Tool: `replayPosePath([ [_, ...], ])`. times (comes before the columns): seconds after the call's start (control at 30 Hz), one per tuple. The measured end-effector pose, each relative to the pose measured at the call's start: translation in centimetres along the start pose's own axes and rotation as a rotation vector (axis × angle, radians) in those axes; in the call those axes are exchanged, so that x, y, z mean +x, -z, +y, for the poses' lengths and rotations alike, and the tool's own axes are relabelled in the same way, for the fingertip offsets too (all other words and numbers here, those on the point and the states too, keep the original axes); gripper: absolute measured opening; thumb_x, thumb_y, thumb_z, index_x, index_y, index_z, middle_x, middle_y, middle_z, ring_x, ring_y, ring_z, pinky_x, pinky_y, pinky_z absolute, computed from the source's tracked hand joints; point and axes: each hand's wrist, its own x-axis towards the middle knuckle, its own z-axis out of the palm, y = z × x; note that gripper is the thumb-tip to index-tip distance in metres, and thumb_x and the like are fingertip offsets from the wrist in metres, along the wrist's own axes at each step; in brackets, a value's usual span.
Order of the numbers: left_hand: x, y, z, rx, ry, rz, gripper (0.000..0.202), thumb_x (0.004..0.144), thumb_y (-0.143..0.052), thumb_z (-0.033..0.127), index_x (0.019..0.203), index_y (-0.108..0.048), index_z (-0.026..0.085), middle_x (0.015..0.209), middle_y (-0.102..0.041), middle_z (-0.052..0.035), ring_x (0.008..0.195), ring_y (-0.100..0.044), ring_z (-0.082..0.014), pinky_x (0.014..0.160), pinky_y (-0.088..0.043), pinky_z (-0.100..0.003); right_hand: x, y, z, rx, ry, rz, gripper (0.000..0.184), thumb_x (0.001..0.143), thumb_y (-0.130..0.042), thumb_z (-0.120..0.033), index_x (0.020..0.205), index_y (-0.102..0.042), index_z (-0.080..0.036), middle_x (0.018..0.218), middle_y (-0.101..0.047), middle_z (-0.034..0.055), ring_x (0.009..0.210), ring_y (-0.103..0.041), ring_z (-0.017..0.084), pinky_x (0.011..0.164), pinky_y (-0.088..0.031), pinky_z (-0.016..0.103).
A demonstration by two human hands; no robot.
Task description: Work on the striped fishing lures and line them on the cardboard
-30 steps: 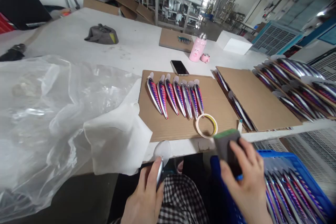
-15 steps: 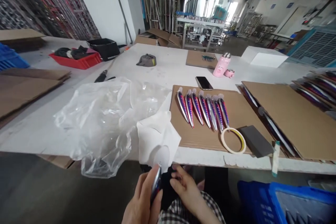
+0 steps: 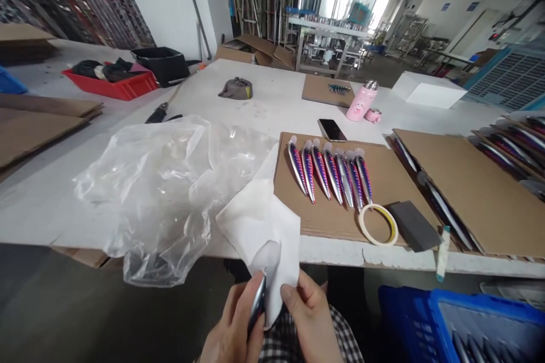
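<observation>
Now that the right hand (image 3: 310,313) is free of the grey block (image 3: 415,226), lying lower right, its thumb and fingers pinch the white cloth (image 3: 279,215), bringing it beside the lure (image 3: 258,302). At bottom centre, the left hand (image 3: 232,326) grips that lure with closed fingers.

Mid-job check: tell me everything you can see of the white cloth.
The white cloth looks like soft, thin fabric, plain and creased, with an angular outline. Its upper part lies at the front of the table, between the crumpled clear plastic and the cardboard sheet; the lower part hangs past the edge. The right hand pinches its lower right side. The lure in the left hand overlaps it in view; whether they touch is unclear.
</observation>
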Motion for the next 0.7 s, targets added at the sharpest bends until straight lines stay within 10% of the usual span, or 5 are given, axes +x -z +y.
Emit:
replayPosePath([
  [0.33,-0.3,-0.7,0.6,0.054,-0.055,-0.005,0.045,0.088,-0.032,0.017,0.132,-0.035,0.026,0.111,-0.059,-0.0077,0.082,-0.068,-0.0176,0.056,-0.055,-0.022,1.0,-2.3,0.1,0.010,0.018,0.146,0.041,0.072,-0.060,-0.018,0.113,-0.053,-0.021,0.101,-0.068,0.0023,0.092,-0.063,0.019,0.086,-0.049,0.029],
  [0.53,-0.6,-1.2,0.6,0.072,-0.133,0.051,0.042,0.089,-0.031,0.021,0.130,-0.038,0.025,0.106,-0.060,-0.0060,0.082,-0.068,-0.0164,0.052,-0.054,-0.019,1.8,-1.5,0.1,-0.163,0.070,0.234,0.016,0.076,-0.058,-0.026,0.087,-0.064,-0.016,0.071,-0.067,-0.0006,0.069,-0.060,0.016,0.066,-0.049,0.024],
  [0.7,0.0,-0.1,1.2,0.089,-0.156,0.085,0.036,0.092,-0.031,0.025,0.127,-0.039,0.025,0.106,-0.058,-0.0074,0.083,-0.067,-0.0179,0.055,-0.055,-0.022,2.5,0.2,-1.5,-0.305,0.046,0.182,0.034,0.084,-0.052,-0.042,0.072,-0.064,-0.013,0.056,-0.058,-0.0014,0.053,-0.050,0.013,0.052,-0.043,0.022],
])
